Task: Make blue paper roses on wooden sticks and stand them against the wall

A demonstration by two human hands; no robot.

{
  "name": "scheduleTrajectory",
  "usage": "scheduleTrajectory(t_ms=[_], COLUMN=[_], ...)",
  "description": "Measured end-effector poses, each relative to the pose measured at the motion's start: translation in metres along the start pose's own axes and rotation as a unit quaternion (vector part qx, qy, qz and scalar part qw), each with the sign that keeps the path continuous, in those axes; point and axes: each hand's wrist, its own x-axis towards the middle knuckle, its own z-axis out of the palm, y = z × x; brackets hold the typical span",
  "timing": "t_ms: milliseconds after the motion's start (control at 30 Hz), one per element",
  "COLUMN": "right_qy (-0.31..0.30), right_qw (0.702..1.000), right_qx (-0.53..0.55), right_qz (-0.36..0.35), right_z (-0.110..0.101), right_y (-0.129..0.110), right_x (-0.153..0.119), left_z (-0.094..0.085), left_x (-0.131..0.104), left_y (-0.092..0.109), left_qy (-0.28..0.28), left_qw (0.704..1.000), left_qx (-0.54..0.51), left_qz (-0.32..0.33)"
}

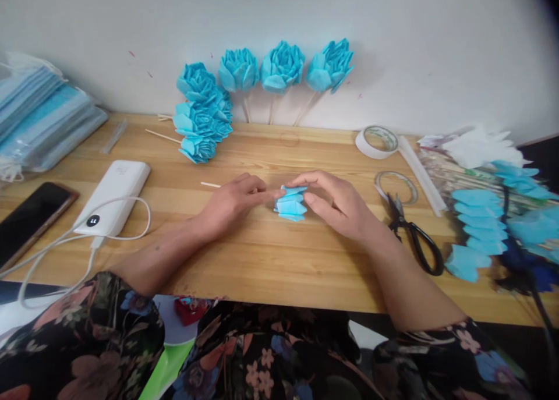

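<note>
A small blue paper flower (290,205) lay between the two grips, above the near middle of the desk (271,266). The left grip (233,202) was closed round a pale stick (210,184), the end of which poked out behind the knuckles, and its forefinger reached across to touch the flower's left side. The right grip (338,205) curved loosely about the other side, forefinger along the far edge and thumb at the right edge; whether it pinched any paper, I could not tell.

The desk was of pale, striped wood and stood against a whitish wall (406,45) with a few reddish marks. Three finished flowers (282,68) leaned on that wall by their stems, and a cluster of similar blooms (201,114) lay on the desk to their left. A white power bank (113,196) with a cable plugged in sat beside a dark phone (37,219). Near the right forearm were black-handled scissors (414,234), a thin ring (414,191) and a roll of white tape (364,147), with overlapping blue petals (478,213) farther right.

At the far left, a clear plastic pack (94,117) held blue and white face masks (32,106).
</note>
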Motion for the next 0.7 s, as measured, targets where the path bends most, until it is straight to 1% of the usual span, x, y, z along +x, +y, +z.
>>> scheduleTrajectory(t_ms=[67,167,433,700], right_qy=[0.001,0.002,0.023,0.019], right_qw=[1.000,0.999,0.994,0.992], right_qx=[0.020,0.031,-0.005,-0.008], right_qz=[-0.009,-0.038,-0.110,-0.123], right_z=[-0.0009,-0.0020,0.0005,0.0008], right_y=[-0.0009,-0.0009,0.0045,0.0055], right_x=[-0.0003,-0.0003,0.0035,0.0047], left_z=[-0.0034,-0.0076,-0.0077,-0.0061], left_x=[0.0002,-0.0001,0.0001,-0.0029], left_y=[0.0009,0.0015,0.0025,0.0039], left_qy=[-0.001,0.012,0.042,0.026], left_qw=[1.000,1.000,0.998,0.999], left_qx=[-0.015,-0.023,-0.025,-0.039], left_qz=[-0.011,-0.005,0.026,0.001])
